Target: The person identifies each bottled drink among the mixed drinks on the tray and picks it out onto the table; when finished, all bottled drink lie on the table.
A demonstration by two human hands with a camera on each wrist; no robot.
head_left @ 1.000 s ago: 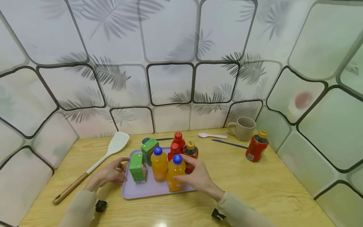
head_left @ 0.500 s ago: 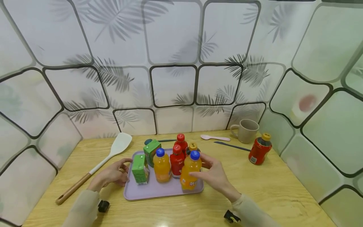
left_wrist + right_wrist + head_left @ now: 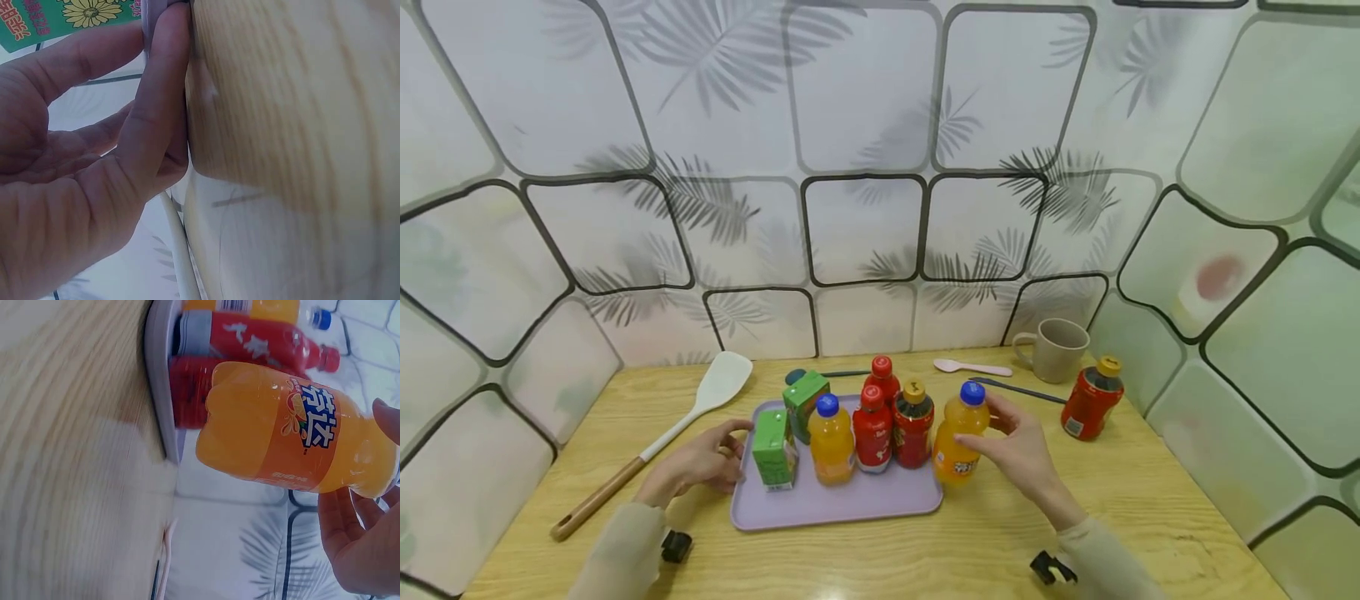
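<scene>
Blue-capped orange plastic bottle (image 3: 957,442) hangs just beyond the right edge of the lilac rectangular tray (image 3: 820,504), right hand's (image 3: 1015,446) grip narrowed on its upper part; left hand (image 3: 703,462) pinches the tray's left rim. By my reckoning this bottle's move is midway, the setting-down not yet done, while the tray carries a second orange bottle (image 3: 832,450), two red-capped red bottles (image 3: 873,437), a yellow-capped dark bottle (image 3: 913,429) and two green box cartons (image 3: 773,450). Far right on the wooden bench (image 3: 820,558), outside the tray: a yellow-capped, red-labelled bottle (image 3: 1092,404) near a beige mug (image 3: 1060,350).
</scene>
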